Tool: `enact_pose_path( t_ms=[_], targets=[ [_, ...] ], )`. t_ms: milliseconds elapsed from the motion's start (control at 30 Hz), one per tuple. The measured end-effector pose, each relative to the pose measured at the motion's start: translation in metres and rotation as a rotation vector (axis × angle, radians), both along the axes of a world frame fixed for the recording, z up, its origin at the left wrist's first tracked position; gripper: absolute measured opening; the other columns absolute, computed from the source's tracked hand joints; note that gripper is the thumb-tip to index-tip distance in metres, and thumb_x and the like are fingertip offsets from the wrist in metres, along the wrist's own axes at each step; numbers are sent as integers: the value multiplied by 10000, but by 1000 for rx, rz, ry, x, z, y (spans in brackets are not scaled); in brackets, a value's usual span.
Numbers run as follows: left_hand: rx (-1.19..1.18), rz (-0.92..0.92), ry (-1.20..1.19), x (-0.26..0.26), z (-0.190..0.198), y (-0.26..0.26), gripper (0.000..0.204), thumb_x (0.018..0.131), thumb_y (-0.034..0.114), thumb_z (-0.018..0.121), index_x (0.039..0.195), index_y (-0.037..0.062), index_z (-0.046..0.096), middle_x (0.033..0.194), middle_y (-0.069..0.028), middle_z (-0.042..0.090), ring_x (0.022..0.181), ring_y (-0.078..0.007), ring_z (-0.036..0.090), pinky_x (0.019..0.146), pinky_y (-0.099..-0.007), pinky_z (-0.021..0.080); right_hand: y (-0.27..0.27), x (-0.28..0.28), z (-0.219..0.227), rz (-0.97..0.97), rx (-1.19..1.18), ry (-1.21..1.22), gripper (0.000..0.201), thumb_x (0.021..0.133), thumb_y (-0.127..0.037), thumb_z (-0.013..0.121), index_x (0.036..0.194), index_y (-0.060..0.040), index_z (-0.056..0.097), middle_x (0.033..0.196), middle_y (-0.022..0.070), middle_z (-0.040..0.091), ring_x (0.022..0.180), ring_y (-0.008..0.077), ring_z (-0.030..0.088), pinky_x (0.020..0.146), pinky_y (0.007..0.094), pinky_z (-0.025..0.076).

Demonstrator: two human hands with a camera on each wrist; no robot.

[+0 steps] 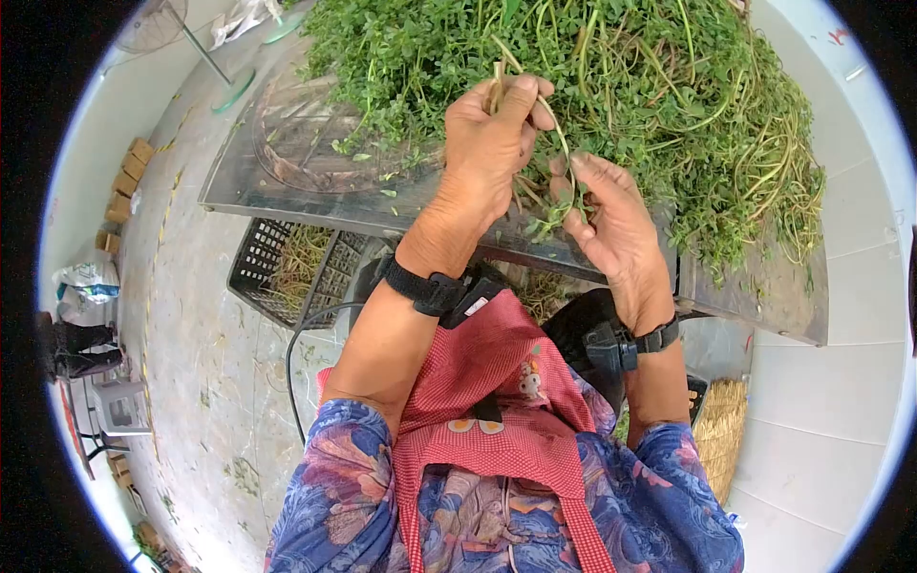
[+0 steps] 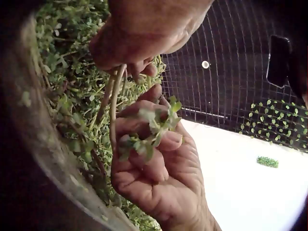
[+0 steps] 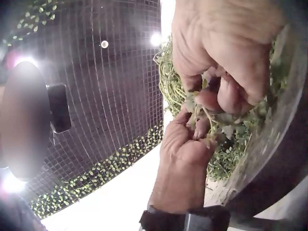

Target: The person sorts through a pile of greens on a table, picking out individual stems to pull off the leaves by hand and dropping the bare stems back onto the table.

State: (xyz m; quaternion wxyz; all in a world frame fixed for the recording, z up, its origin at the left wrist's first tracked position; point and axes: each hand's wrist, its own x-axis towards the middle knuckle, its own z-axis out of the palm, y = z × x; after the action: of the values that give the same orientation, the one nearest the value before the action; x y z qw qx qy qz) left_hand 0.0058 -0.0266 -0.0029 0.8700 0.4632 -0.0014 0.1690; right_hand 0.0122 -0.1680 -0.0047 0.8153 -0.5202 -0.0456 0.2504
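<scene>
My left hand (image 1: 482, 143) grips several pale cut stems (image 1: 498, 73), their ends poking up between thumb and fingers. From it a long thin green stem (image 1: 560, 126) runs across to my right hand (image 1: 621, 224), whose curled fingers and thumb pinch its lower part. Small leaves (image 2: 156, 126) sprout near the right fingers in the left wrist view. Both hands are over the table's near edge, the left one higher. Just beyond them a big heap of leafy green stems (image 1: 411, 67) covers much of the dark wooden table (image 1: 315, 196).
Below the table on the left, a black plastic crate (image 1: 250, 263) holds discarded-looking stems. A woven straw item (image 1: 723, 435) stands low at the right. Along the left wall are cardboard boxes (image 1: 129, 177), a grey plastic stool (image 1: 121, 409) and a fan stand (image 1: 208, 59).
</scene>
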Motion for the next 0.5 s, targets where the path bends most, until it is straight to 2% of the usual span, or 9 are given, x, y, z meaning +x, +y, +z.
enact_pose_path(
  t_ms=[67, 133, 167, 233, 300, 333, 367, 433, 500],
  targets=[
    [29, 14, -11, 0, -1, -2, 207, 896, 214, 558, 900, 9, 593, 649, 9, 547, 453, -17, 377, 367, -158, 247, -5, 5, -3, 22, -12, -31, 196, 853, -202, 589, 906, -13, 593, 741, 28, 578, 456, 49, 424, 359, 158, 297],
    [58, 23, -24, -2, 0, -9, 209, 897, 220, 557, 883, 15, 595, 639, 11, 539, 452, -15, 375, 370, -158, 248, -9, 16, -2, -94, -220, -218, 136, 828, -164, 586, 857, -31, 591, 700, 3, 539, 431, 37, 383, 351, 160, 266],
    [140, 56, -77, -6, 2, -15, 172, 901, 185, 542, 868, 22, 588, 684, 2, 563, 496, -24, 413, 406, -165, 292, -8, 18, 2, -99, -222, -217, 136, 828, -164, 586, 857, -31, 591, 700, 3, 539, 431, 37, 383, 351, 160, 266],
    [221, 86, -130, -8, 5, -20, 141, 905, 150, 527, 854, 30, 581, 728, -7, 587, 539, -33, 452, 442, -171, 336, -5, 21, 13, -269, -86, -160, 122, 813, -161, 582, 833, -41, 588, 664, -16, 504, 410, 29, 345, 342, 166, 242],
    [207, 144, -172, -11, 10, -21, 151, 910, 145, 519, 813, 37, 559, 763, -7, 589, 571, -39, 472, 447, -174, 350, -5, 22, 18, -320, -112, -185, 117, 818, -164, 574, 798, -53, 546, 608, -37, 445, 397, 42, 323, 336, 167, 219],
    [48, 119, -151, -13, 14, -17, 192, 922, 168, 495, 783, 41, 531, 711, -11, 565, 536, -45, 451, 412, -183, 324, -17, 35, 9, -218, 176, 33, 115, 821, -158, 565, 784, -60, 518, 585, -42, 405, 404, 49, 311, 337, 175, 216],
    [47, 116, -150, -17, 20, -9, 192, 922, 168, 495, 783, 41, 531, 711, -11, 565, 536, -45, 451, 412, -183, 324, -29, 44, 4, -112, 461, 249, 120, 824, -152, 557, 771, -68, 490, 562, -47, 366, 411, 56, 299, 338, 183, 214],
    [-90, 97, -142, -22, 29, 13, 244, 937, 259, 465, 780, 72, 487, 626, -4, 475, 459, -45, 333, 371, -181, 244, -47, 42, 10, -120, 543, 126, 119, 849, -138, 516, 764, -82, 453, 538, -47, 284, 429, 72, 244, 356, 217, 229],
    [-71, 71, -109, -20, 23, 28, 245, 944, 267, 437, 770, 95, 447, 637, -25, 460, 462, -60, 318, 361, -183, 239, -49, 28, 25, -126, 401, 29, 157, 846, -144, 536, 730, -92, 443, 533, -46, 305, 443, 70, 294, 381, 216, 262]
  ],
)
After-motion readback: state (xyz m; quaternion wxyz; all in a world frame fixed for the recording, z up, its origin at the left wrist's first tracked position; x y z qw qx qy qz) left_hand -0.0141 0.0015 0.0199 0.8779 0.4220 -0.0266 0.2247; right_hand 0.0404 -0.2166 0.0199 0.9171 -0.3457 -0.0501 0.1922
